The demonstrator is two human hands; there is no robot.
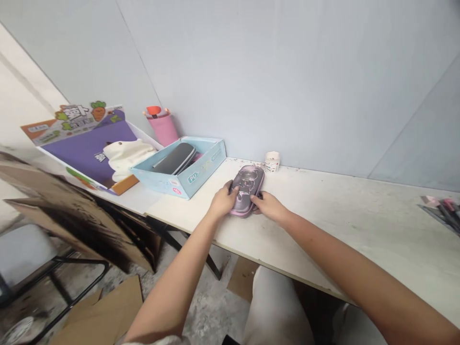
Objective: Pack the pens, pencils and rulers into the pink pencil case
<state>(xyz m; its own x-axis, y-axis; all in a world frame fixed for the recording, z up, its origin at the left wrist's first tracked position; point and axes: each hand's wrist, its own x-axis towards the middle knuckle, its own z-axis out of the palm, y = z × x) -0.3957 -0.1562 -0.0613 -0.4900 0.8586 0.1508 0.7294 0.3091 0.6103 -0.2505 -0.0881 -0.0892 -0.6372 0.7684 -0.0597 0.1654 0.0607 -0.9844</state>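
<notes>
A dark pencil case (247, 184) with a pink zip edge and a raised cartoon figure on its lid is between my hands, just above or on the white table. My left hand (223, 199) grips its left side, thumb on the lid. On the right edge, my right hand (269, 203) pinches it low down, fingers partly hidden beneath. Left of it stands a light blue open box (201, 175) marked PU, in which a dark grey case (177, 159) lies with other cases partly hidden under it.
A purple display box (84, 143) with a white cloth item (125, 155) is at the far left, a pink tumbler (163, 127) behind. By the wall stands a paper cup (272, 161). Dark and pink items (443, 211) lie far right. Flattened cardboard (72, 220) leans beside the table.
</notes>
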